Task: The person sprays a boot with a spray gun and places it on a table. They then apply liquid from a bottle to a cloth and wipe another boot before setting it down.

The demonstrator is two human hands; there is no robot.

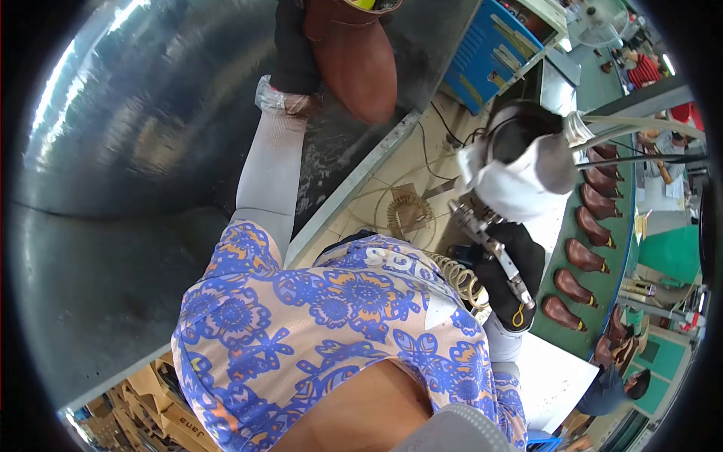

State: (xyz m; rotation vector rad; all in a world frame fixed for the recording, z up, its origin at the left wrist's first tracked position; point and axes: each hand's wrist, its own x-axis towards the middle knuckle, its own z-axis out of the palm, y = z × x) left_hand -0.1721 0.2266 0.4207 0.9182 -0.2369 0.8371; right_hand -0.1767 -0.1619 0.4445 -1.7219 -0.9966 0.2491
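Observation:
My left hand point(296, 53), in a black glove with clear wrapping at the wrist, is closed on a brown leather shoe point(354, 68) at the top of the view. The toe of the shoe points down toward me, and something yellow shows inside its opening. On the right, my black-gloved right hand point(516, 264) is wrapped round a metal spray gun point(493, 245). A yellow loop hangs by the gun's lower end. The pale coiled hose point(452, 275) runs beside this hand. My right fingers are partly hidden by the gun.
A dark metal booth point(151, 143) curves around the left. Beyond my right hand stands a white-wrapped, dark-mouthed object point(520, 166). Several brown shoes point(587, 256) line a green conveyor point(561, 331). A blue box point(489, 56) stands at the back; another person point(610, 392) is lower right.

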